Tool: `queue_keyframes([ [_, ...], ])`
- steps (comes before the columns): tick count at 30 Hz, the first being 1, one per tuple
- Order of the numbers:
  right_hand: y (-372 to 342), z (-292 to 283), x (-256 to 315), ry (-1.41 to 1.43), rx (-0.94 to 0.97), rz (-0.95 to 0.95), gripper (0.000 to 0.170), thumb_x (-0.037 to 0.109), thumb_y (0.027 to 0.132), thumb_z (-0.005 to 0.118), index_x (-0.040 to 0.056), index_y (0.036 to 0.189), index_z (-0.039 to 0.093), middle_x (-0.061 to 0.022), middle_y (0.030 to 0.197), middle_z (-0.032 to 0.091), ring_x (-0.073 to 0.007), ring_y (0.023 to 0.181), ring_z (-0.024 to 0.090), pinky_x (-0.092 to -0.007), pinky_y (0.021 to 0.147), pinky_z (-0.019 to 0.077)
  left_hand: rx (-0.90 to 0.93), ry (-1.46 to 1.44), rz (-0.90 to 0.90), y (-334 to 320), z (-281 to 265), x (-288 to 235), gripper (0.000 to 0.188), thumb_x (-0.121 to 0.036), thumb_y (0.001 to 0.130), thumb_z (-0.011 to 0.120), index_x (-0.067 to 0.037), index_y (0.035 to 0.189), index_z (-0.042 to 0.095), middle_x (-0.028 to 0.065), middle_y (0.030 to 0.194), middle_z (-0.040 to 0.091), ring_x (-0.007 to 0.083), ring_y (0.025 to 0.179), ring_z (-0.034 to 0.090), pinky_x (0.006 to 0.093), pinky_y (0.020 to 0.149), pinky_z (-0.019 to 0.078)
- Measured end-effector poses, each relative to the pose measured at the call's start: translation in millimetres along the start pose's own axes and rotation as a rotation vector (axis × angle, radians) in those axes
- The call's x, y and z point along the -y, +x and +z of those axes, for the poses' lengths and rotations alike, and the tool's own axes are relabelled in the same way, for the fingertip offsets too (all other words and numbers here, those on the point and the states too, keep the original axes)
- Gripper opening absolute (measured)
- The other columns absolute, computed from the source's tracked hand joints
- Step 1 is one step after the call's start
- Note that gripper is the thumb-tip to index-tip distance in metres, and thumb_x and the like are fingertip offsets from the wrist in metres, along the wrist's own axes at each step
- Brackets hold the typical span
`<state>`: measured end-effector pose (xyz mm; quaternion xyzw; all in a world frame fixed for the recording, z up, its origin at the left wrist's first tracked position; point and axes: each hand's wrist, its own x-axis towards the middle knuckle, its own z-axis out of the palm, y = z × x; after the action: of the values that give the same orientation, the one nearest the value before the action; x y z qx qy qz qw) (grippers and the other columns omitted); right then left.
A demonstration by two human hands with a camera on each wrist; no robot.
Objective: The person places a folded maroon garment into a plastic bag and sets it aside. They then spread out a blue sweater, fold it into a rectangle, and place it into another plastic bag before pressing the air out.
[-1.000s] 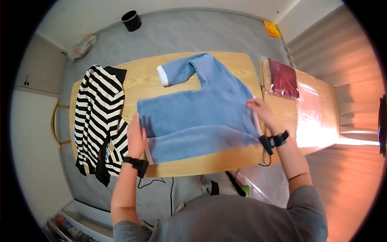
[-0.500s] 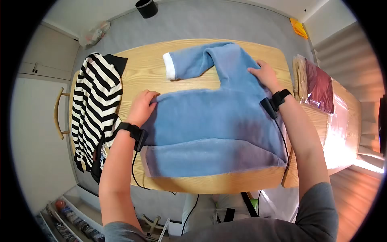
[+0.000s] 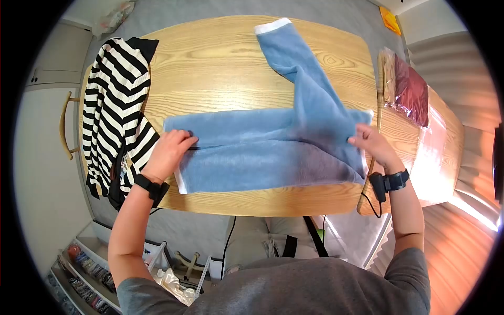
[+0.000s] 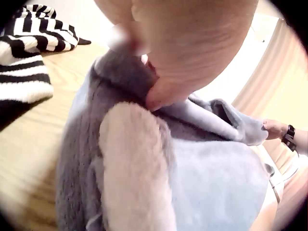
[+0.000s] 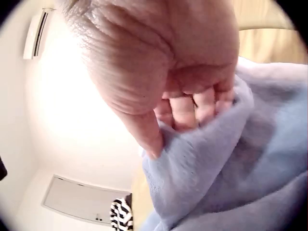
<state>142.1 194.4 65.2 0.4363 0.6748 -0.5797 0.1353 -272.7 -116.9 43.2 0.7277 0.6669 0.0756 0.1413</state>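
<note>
A fuzzy blue pullover [image 3: 236, 168] with white trim lies folded lengthwise across the wooden table [image 3: 210, 63]. One sleeve stretches away toward the far edge, ending in a white cuff [image 3: 273, 26]. At the left end of the folded cloth, my left hand [image 3: 169, 151] grips the fabric's edge; in the left wrist view its thumb presses against the blue cloth. My right hand [image 3: 377, 146] is at the pullover's right end. Seen from the right wrist, the thumb and curled fingers [image 5: 183, 113] pinch a raised fold of the fabric.
A black-and-white striped sweater [image 3: 113, 100] lies along the table's left side. On a side table to the right are bagged maroon clothing [image 3: 410, 92] and clear plastic [image 3: 433, 147]. A wooden chair [image 3: 65, 126] stands at the left, and bins of packed items [image 3: 89, 268] sit lower left.
Both hands moved from the pullover's sides to its far edge, then back toward the body with the cloth. The body is now a narrower strip, and the sleeve has swung to point away.
</note>
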Motion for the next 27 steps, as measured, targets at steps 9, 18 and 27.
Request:
queue_keyframes([
  [9, 57, -20, 36, -0.258, -0.373, -0.075, 0.037, 0.037, 0.086, 0.063, -0.0004, 0.088, 0.063, -0.0024, 0.076, 0.06, -0.0093, 0.07, 0.053, -0.0247, 0.064, 0.0444, 0.082, -0.156, -0.128, 7, -12, -4, 0.042, 0.01, 0.068, 0.052, -0.002, 0.107, 0.062, 0.0123, 0.109, 0.059, 0.0322, 0.1, 0.055, 0.0393, 0.088, 0.046],
  [18, 127, 35, 52, 0.154, -0.343, -0.251, 0.041, 0.018, 0.081, 0.066, -0.0019, 0.115, 0.057, -0.0153, 0.108, 0.064, -0.0234, 0.094, 0.062, -0.0338, 0.083, 0.0477, -0.046, -0.244, -0.064, 42, -50, -45, 0.052, 0.016, 0.067, 0.049, -0.003, 0.114, 0.057, 0.0136, 0.116, 0.056, 0.0326, 0.105, 0.053, 0.038, 0.09, 0.0439],
  [27, -39, 123, 54, -0.133, 0.132, -0.782, 0.039, 0.004, 0.076, 0.062, 0.0053, 0.114, 0.057, -0.015, 0.093, 0.059, -0.0341, 0.088, 0.057, -0.0403, 0.078, 0.047, -0.197, -0.223, 0.354, 109, -56, -142, 0.064, 0.007, 0.066, 0.055, -0.018, 0.125, 0.057, 0.0143, 0.13, 0.049, 0.0342, 0.115, 0.05, 0.0451, 0.094, 0.0413],
])
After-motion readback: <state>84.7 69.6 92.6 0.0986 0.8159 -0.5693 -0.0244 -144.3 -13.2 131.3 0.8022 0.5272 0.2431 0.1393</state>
